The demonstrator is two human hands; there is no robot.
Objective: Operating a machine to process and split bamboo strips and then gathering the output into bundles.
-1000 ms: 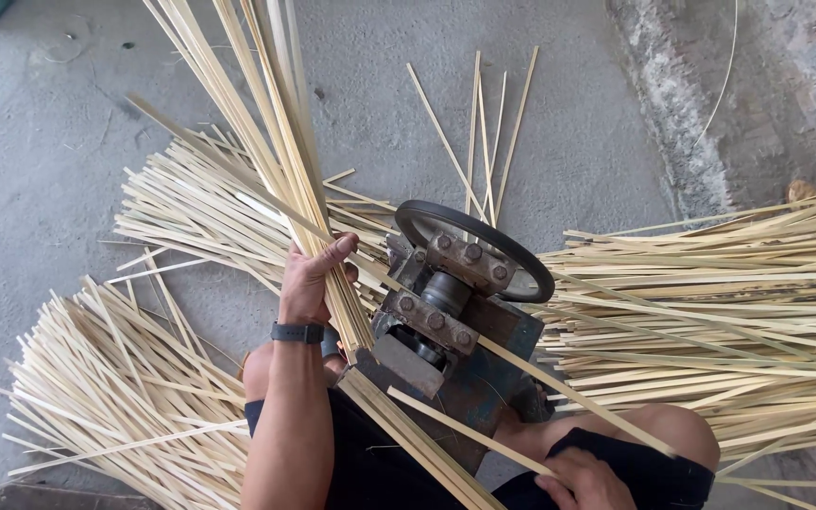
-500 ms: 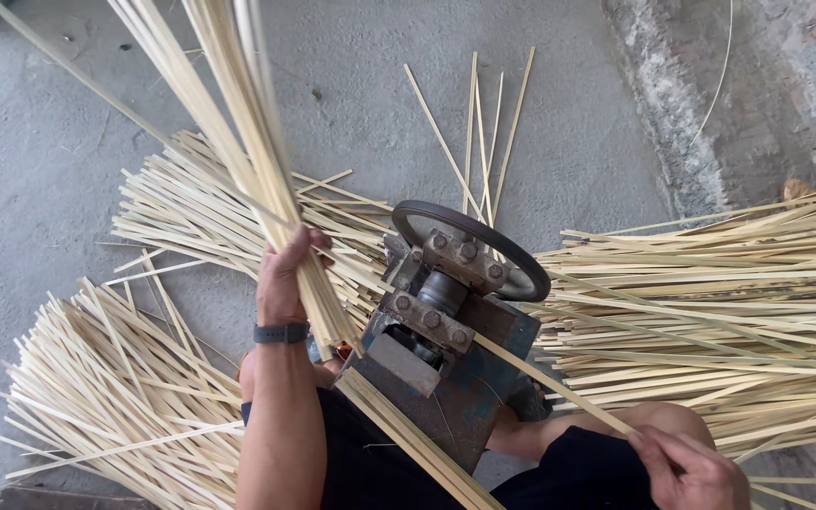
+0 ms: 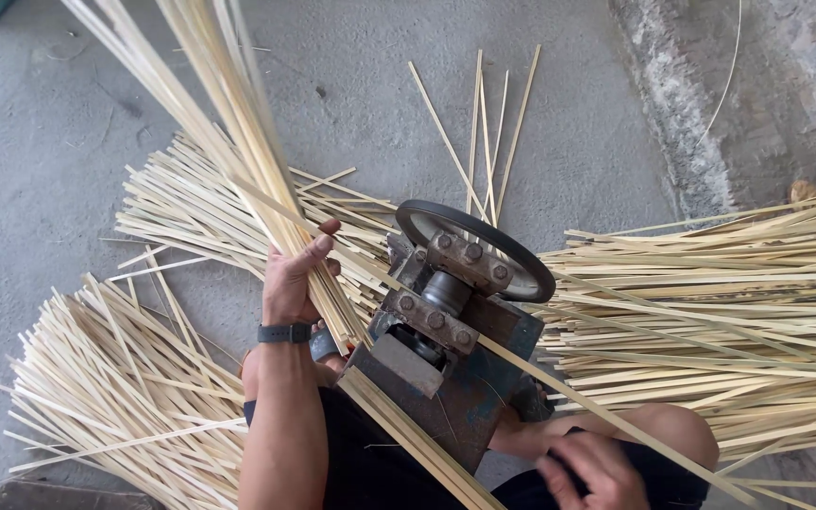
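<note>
Bamboo strips (image 3: 238,142) in left hand (image 3: 293,279), splitting machine (image 3: 450,331) beside, right hand (image 3: 592,467) near frame's bottom edge

It was a rough craft workshop with work done on the ground. Heaps of split bamboo strips (image 3: 729,312) covered the bare concrete floor (image 3: 40,170). A small metal splitting machine (image 3: 446,331) with a wheel stood among them.

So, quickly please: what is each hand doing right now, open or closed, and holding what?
Left hand: closed on the bundle of bamboo strips.
Right hand: fingers curled beside the single strip; grip cannot be told.
</note>
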